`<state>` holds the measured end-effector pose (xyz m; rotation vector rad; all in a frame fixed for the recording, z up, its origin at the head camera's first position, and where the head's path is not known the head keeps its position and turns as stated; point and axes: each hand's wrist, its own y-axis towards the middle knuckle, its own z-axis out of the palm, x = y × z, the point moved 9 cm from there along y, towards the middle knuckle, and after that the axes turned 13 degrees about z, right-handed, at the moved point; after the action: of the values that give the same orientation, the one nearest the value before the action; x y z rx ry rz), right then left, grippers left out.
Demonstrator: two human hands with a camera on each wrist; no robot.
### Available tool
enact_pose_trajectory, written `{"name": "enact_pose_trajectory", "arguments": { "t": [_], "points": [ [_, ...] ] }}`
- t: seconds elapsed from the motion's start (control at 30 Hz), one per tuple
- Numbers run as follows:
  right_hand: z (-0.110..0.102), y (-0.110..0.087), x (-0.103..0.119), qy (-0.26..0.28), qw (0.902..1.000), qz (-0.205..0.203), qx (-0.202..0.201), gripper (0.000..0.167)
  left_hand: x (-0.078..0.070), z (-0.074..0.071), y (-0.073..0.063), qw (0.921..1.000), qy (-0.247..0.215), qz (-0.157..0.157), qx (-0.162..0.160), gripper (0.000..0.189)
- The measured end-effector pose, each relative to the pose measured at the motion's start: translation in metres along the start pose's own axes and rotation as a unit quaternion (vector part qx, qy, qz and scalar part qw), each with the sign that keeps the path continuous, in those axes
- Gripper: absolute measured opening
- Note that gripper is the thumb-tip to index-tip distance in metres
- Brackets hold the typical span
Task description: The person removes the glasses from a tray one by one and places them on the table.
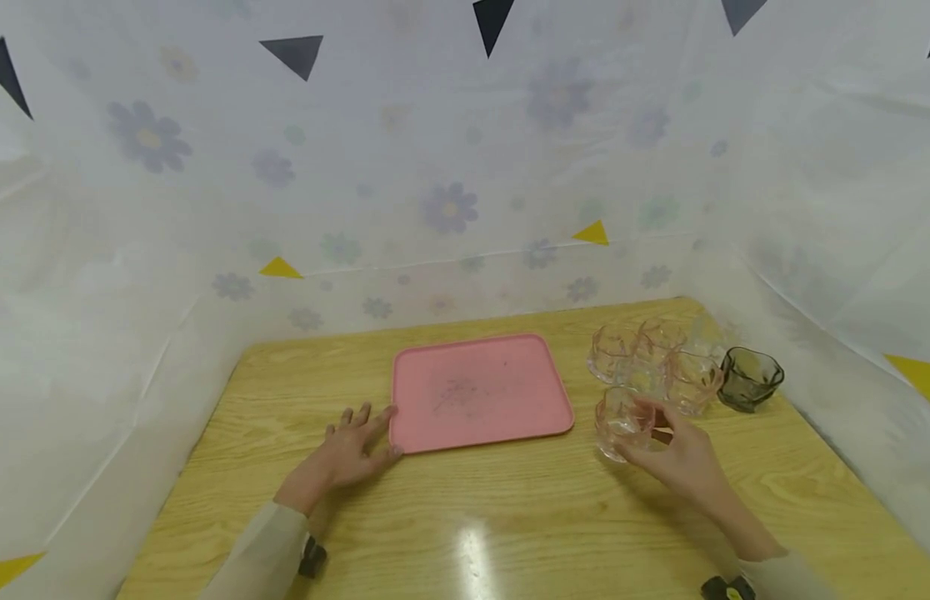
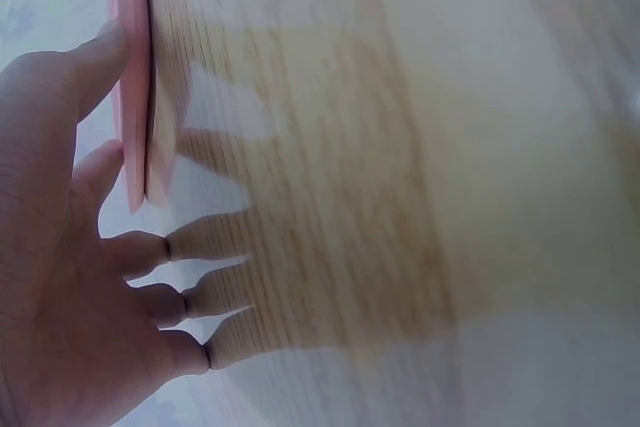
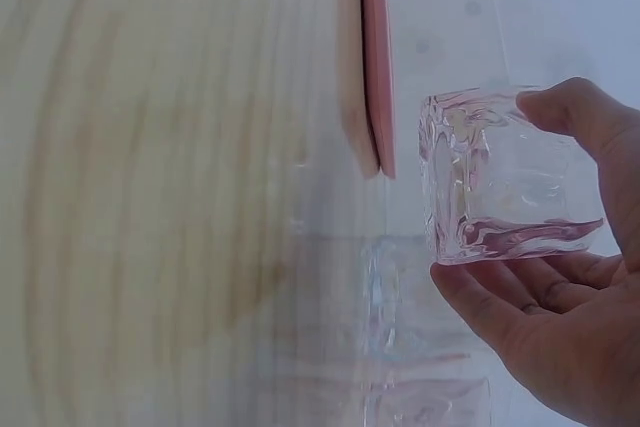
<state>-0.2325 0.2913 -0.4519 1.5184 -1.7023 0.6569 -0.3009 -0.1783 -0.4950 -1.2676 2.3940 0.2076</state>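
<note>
My right hand [image 1: 682,454] holds a clear, pink-tinted glass cup [image 3: 500,177], thumb on one side and fingers on the other. In the right wrist view its base hangs a little off the table, upright, just right of the pink tray [image 1: 465,443]. At the tray's left edge is my left hand [image 1: 352,448], its fingers spread. The left wrist view shows the thumb and index finger against the tray's rim [image 2: 130,97], while the other fingertips rest on the wood.
Several clear and pink-tinted glass cups [image 1: 693,383] stand grouped at the table's right, beyond my right hand. Beside them is a dark grey glass cup [image 1: 750,379]. White floral sheeting [image 1: 450,150] encloses the wooden table [image 1: 405,533] at the back and sides.
</note>
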Motion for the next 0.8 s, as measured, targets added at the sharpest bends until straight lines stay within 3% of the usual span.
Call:
{"name": "enact_pose_trajectory", "arguments": {
  "t": [0.5, 0.8],
  "points": [
    [-0.044, 0.003, -0.032, -0.027, 0.9988, 0.032, -0.024, 0.071, 0.0, -0.001, 0.001, 1.0, 0.001, 0.0, 0.001, 0.079],
    [-0.06, 0.008, -0.063, -0.062, 0.9944, 0.083, -0.021, 0.081, 0.0, -0.001, 0.001, 1.0, -0.002, -0.004, 0.003, 0.078]
  ]
}}
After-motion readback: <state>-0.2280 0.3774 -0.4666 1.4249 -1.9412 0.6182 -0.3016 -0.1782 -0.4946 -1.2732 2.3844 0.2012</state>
